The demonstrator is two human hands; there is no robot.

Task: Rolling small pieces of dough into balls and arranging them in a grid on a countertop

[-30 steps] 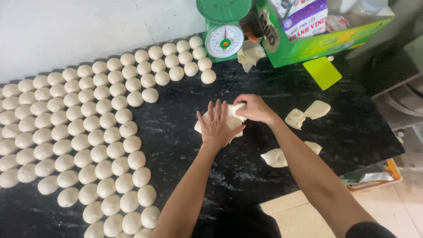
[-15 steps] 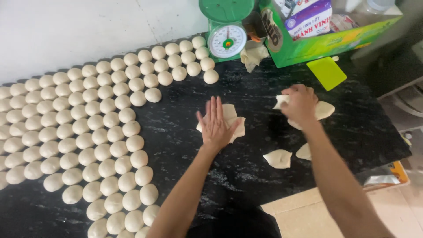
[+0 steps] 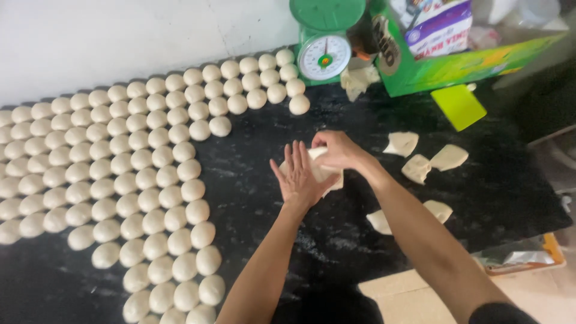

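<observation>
My left hand (image 3: 300, 176) lies flat with fingers spread on a pale lump of dough (image 3: 327, 174) on the black counter (image 3: 498, 192). My right hand (image 3: 337, 150) rests closed on the top edge of the same lump. To the right lie several cut dough pieces (image 3: 401, 144), (image 3: 449, 157), (image 3: 416, 169), and more dough (image 3: 438, 210) sits beside my right forearm. Rows of round dough balls (image 3: 120, 168) cover the left half of the counter.
A green kitchen scale (image 3: 326, 45) stands at the back, with a dough scrap (image 3: 359, 80) beside it. A green box (image 3: 456, 63) holding a flour bag is at the back right. A yellow-green scraper (image 3: 459, 107) lies near it. Cardboard (image 3: 408, 297) sits below the counter edge.
My right hand went out to the cut pieces on the right, then came back onto the lump under my left hand. The left hand stayed on the dough.
</observation>
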